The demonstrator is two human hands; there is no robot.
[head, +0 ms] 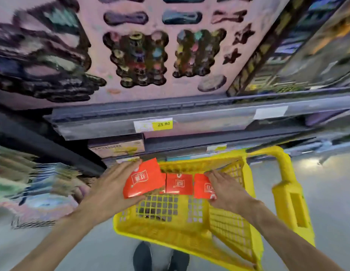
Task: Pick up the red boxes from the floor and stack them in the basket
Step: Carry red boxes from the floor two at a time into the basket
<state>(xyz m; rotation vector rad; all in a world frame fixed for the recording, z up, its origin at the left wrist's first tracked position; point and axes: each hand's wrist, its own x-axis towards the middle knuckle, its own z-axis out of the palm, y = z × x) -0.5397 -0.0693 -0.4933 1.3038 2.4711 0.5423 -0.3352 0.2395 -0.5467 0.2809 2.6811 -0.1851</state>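
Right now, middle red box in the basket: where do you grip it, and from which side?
Probably from above, pinching the near and far edges of the middle box. Its flat face looks up; the left box, gripped by the left hand, and the right box under the right hand flank its sides. The yellow basket wall stands further right.

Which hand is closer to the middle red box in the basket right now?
Hard to separate; the left looks marginally nearer. The left hand holds the tilted red box that abuts the middle red box; the right hand rests on the right red box just beside it.
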